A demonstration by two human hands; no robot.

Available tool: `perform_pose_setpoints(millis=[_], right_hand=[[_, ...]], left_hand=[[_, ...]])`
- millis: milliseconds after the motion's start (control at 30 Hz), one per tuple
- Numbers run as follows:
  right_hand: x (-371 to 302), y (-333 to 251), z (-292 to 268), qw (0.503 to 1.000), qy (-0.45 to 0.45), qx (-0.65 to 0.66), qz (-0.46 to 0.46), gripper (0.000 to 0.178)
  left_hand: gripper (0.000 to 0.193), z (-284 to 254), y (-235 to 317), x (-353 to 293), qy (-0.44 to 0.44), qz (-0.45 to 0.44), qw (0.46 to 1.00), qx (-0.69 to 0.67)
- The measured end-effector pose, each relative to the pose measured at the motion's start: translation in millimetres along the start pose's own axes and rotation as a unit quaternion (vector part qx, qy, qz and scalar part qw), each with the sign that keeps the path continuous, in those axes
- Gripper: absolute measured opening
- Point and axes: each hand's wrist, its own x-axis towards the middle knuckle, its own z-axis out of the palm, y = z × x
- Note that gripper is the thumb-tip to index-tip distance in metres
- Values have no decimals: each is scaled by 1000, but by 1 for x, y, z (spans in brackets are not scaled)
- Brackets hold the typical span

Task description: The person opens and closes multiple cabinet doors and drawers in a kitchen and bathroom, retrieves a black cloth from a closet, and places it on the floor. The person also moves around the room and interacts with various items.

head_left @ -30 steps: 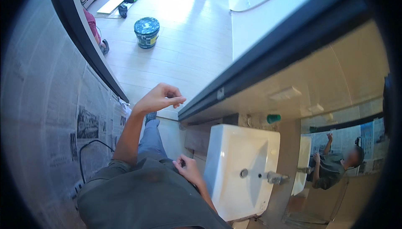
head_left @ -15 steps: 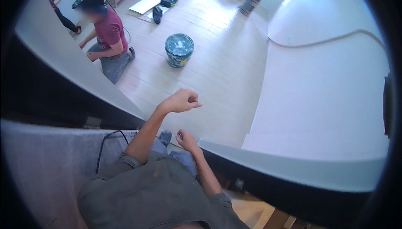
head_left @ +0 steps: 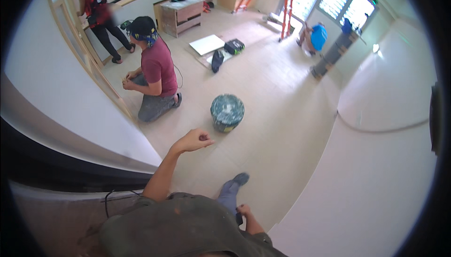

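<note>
My left hand is stretched out over the floor, its fingers loosely curled and nothing showing between them. Just beyond it stands a round bucket, its dark green lid smeared with white. My right hand is low beside my leg, its fingers curled; whatever may be inside them is hidden. A small dark patch shows right below that hand, too unclear to name. My shod foot is on the floor ahead of me.
A person in a maroon shirt kneels at left. Farther off are another standing person, a crouching one in blue, an orange ladder, a wooden cabinet and a white board. A pale curved wall rises at right.
My view has tilted up, showing more of the room, and the black-edged opening around me has shifted back. My foot has stepped forward. My right hand has dropped beside my leg.
</note>
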Motion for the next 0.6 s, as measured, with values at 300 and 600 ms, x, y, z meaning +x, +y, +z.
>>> perform_pose_setpoints(millis=[300,600], right_hand=[[102,-24,-279,998,33,42,-33,18],[172,-121,-459,975,73,162,-133,19]], left_hand=[[32,80,54,183,70,-44,987,140],[27,112,50,304,61,-136,971,186]])
